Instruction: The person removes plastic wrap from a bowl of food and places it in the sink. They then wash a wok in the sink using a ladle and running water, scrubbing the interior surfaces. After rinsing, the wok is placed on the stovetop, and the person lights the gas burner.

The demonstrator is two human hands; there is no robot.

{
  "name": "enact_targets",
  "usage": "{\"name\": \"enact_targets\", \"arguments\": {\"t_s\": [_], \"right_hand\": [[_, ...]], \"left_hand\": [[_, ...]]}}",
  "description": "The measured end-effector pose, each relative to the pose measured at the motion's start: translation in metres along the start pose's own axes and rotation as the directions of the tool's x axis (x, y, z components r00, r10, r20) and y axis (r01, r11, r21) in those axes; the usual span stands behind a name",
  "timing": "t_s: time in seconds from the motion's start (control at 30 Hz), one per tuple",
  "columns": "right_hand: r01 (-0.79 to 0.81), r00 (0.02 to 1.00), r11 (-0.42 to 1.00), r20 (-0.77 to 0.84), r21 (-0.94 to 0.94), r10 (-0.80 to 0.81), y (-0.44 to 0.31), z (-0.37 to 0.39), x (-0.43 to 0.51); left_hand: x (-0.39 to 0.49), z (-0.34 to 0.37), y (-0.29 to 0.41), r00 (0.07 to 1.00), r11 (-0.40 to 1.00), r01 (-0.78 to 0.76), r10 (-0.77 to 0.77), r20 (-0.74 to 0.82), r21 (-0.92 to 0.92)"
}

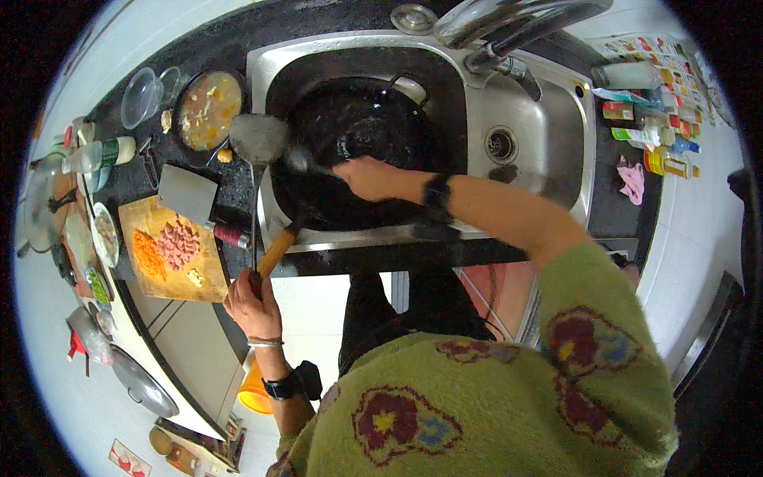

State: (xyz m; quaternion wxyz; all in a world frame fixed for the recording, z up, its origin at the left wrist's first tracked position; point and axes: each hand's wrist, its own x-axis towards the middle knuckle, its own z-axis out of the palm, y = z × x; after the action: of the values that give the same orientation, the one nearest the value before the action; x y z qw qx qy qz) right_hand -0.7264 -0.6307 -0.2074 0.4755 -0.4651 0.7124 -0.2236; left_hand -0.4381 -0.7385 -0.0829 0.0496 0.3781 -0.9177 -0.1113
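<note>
In my left hand [253, 304] is a long-shafted metal wok turner [258, 140], its flat blade raised by the sink's left rim. The wooden handle [277, 249] of a dark wok [369, 131] reaches to the same hand; whether my fingers also hold it is hidden. That wok lies in the larger basin of a steel double sink [363, 42]. Over the wok, my right hand [369, 177] closes on a blurred grey utensil [303, 160], perhaps a ladle.
A cutting board [205, 277] holds diced pink meat [179, 243] and orange bits [147, 253], with a cleaver [188, 191] across its corner. Left of the sink stands a pan of soupy food [210, 110]. The faucet [506, 24] arches over the back; bottles [632, 113] stand right.
</note>
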Motion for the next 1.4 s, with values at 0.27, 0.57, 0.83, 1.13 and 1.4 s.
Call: {"name": "enact_targets", "arguments": {"t_s": [0.27,0.57,0.83,1.13,1.4], "right_hand": [[-0.544,0.837,0.788,0.254,0.289,0.484,0.012,0.034,0.045],[-0.456,0.889,0.578,0.373,0.677,0.265,0.072,0.023,0.087],[-0.405,0.912,0.718,0.302,0.566,0.277,0.024,-0.011,0.054],[-0.369,0.921,0.813,0.296,0.449,0.254,0.014,0.008,0.063],[-0.405,0.872,0.812,-0.088,0.419,0.481,-0.006,0.016,0.074]], "left_hand": [[-0.001,0.002,-0.002,0.995,0.998,-0.06,0.058,-0.086,-0.012],[-0.001,-0.002,-0.003,1.0,0.997,-0.03,0.03,-0.002,-0.073],[-0.003,-0.001,-0.005,1.0,0.999,0.006,-0.005,0.014,-0.05],[-0.002,-0.002,0.0,1.0,1.0,-0.012,0.012,-0.02,-0.017],[-0.003,-0.002,-0.004,0.999,0.999,-0.036,0.035,-0.032,-0.039]]}}
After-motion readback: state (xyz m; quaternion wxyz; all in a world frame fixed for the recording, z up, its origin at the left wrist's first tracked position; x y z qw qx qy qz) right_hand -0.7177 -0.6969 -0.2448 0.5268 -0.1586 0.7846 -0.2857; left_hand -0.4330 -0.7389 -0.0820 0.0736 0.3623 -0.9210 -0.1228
